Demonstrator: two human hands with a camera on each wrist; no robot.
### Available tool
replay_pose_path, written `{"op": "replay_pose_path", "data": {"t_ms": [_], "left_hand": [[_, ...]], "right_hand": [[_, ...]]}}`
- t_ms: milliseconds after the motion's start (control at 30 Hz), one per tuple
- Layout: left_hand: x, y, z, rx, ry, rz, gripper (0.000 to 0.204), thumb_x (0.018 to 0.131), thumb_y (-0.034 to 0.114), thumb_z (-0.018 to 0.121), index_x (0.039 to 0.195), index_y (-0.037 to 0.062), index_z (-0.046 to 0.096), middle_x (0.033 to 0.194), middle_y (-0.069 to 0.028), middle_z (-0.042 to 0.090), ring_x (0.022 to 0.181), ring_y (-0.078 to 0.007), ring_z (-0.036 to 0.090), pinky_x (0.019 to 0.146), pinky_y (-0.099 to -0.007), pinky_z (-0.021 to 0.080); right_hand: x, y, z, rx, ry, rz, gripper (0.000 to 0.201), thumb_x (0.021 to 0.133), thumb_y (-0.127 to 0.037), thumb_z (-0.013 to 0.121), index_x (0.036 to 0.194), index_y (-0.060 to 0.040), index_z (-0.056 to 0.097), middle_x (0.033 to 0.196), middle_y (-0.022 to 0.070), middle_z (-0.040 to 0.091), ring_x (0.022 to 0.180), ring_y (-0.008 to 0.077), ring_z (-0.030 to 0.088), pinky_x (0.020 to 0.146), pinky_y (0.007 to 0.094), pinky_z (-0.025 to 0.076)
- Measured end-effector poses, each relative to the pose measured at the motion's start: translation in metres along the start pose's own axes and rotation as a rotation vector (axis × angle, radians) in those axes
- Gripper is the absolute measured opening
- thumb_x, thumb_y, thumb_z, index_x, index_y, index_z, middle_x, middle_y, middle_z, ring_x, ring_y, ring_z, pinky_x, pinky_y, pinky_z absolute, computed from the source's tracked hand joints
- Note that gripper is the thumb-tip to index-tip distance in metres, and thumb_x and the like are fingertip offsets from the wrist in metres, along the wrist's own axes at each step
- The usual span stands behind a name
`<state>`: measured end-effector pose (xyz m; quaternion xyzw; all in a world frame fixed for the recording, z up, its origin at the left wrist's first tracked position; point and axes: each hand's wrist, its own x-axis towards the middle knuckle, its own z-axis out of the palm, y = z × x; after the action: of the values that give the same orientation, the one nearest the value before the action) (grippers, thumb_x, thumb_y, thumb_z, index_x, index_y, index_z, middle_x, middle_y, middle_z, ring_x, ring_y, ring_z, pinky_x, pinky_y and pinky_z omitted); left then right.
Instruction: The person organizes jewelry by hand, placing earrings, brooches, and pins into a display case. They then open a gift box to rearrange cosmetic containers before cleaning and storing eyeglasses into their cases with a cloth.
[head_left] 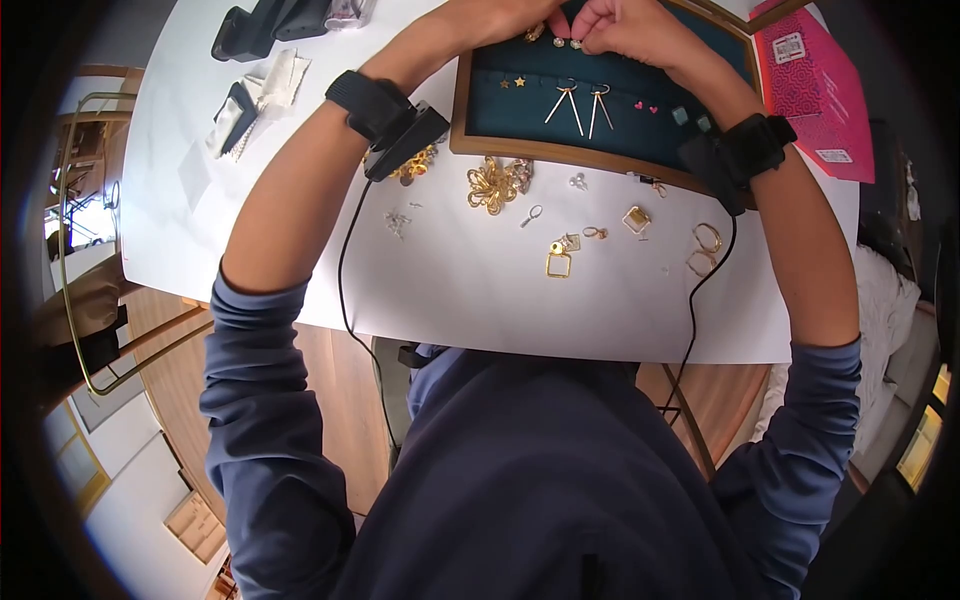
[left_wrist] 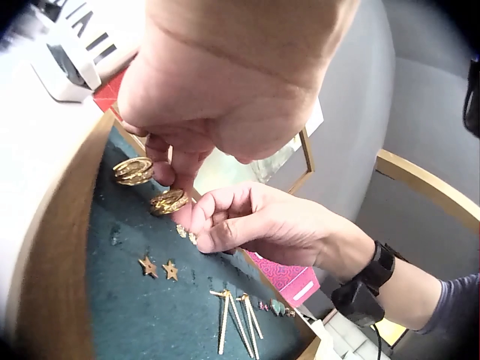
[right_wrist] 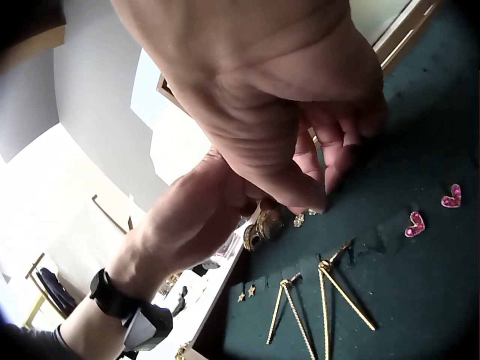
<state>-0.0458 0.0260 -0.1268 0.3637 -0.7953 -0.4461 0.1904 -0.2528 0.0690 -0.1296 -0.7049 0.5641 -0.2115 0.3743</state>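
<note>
A wooden jewellery case [head_left: 600, 157] lined in dark green holds earrings in rows. My right hand [head_left: 640, 35] is at its far row, thumb and forefinger pinching a clear stud earring [head_left: 576, 44]; a matching stud earring [head_left: 558, 42] sits beside it. My left hand [left_wrist: 225, 97] reaches over the same row, one straight finger pressing the lining right beside the right fingertips; its thumb is hidden. Two chunky gold earrings [left_wrist: 166, 201] are set close by the left fingers. Nearer rows carry star studs [left_wrist: 171, 270], long bar earrings [right_wrist: 330, 300] and pink heart studs [right_wrist: 415, 224].
Loose on the white table [head_left: 450, 290] lie a gold looped piece [head_left: 492, 185], square gold earrings [head_left: 558, 262], hoop earrings [head_left: 706, 240] and small silvery pieces [head_left: 397, 223]. A pink package [head_left: 815, 100] is right of the case. Black display stands [head_left: 245, 35] and cloth pouches [head_left: 245, 105] are at left.
</note>
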Motion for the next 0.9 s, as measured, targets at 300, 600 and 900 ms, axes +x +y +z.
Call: {"op": "replay_pose_path", "data": {"t_ms": [300,600,900], "left_hand": [[-0.005,0.005,-0.003,-0.008,-0.011,0.057,0.081,0.107,0.064,0.034,0.089,-0.0037,0.075,0.078,-0.0118,0.073,0.065,-0.0181,0.061,0.069,-0.0322,0.052],[0.000,-0.002,-0.002,-0.051,-0.028,0.071,0.078,0.108,0.061,0.034,0.091,-0.0039,0.075,0.079,-0.0109,0.074,0.063,-0.0164,0.060,0.066,-0.0312,0.052],[-0.011,0.005,-0.038,-0.047,0.119,0.126,0.067,0.107,0.057,0.044,0.113,-0.0041,0.072,0.101,-0.0101,0.073,0.097,-0.0188,0.066,0.090,-0.0335,0.051]], "right_hand": [[0.001,-0.015,-0.005,-0.085,-0.022,0.137,0.019,0.079,-0.017,0.075,0.077,0.0016,0.075,0.064,0.0041,0.064,0.058,0.0107,0.056,0.055,0.0299,0.042],[0.002,-0.018,-0.004,-0.158,0.010,0.131,0.018,0.077,-0.018,0.075,0.076,0.0000,0.075,0.063,0.0035,0.065,0.059,0.0117,0.058,0.055,0.0299,0.043],[-0.027,-0.064,-0.065,0.185,0.243,0.083,0.019,0.087,-0.007,0.065,0.103,0.0011,0.073,0.086,0.0026,0.070,0.075,0.0095,0.062,0.066,0.0234,0.049]]}}
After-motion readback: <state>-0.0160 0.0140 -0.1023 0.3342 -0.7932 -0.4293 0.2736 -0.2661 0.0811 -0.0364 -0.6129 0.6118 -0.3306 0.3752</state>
